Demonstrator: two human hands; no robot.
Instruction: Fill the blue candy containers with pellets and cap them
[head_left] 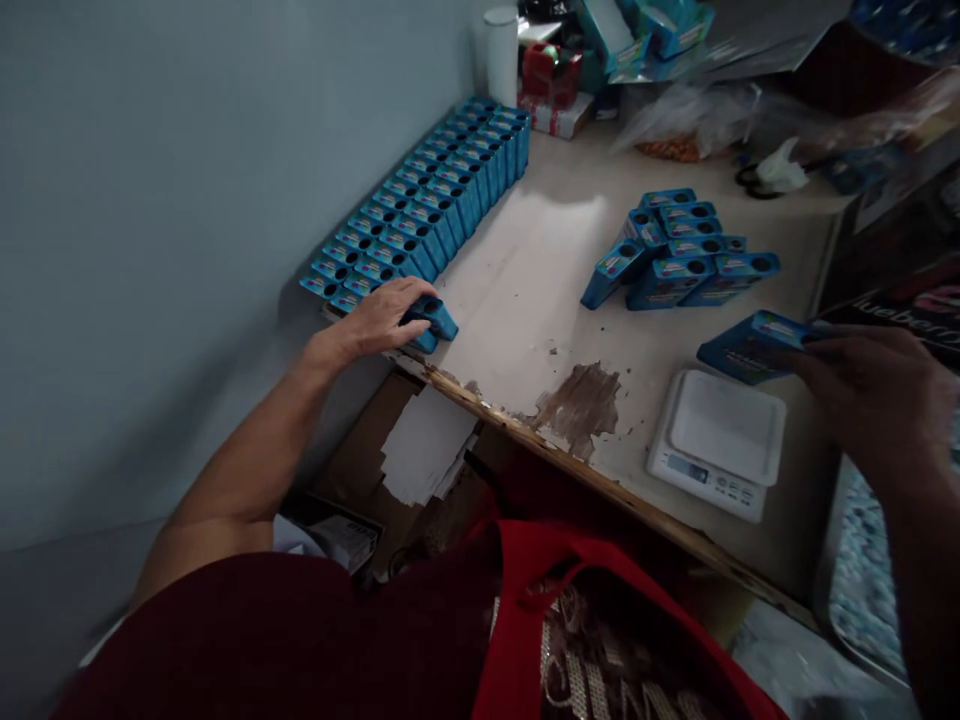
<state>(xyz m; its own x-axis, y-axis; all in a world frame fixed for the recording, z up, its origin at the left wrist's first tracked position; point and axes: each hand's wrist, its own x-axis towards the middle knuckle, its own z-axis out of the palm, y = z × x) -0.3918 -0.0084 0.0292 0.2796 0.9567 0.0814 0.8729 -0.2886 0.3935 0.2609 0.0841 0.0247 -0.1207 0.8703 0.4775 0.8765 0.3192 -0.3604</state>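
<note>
My left hand [386, 318] is closed round a small blue box [441, 318] at the near end of rows of blue boxes [442, 190] standing along the wall. On the right, my right hand [862, 385] grips another blue box [754, 347], tilted above the back edge of a white scale [720, 440]. A loose group of blue boxes [675, 270] stands on the table behind the scale. Round dark holes show in the tops of the standing boxes.
The worn table [525, 290] has a chipped front edge. At the back are a white cup [501, 55], a red tape dispenser [551, 75], a plastic bag [682, 125] and scissors [757, 185]. A metal tray [862, 570] of blue-white pieces lies right.
</note>
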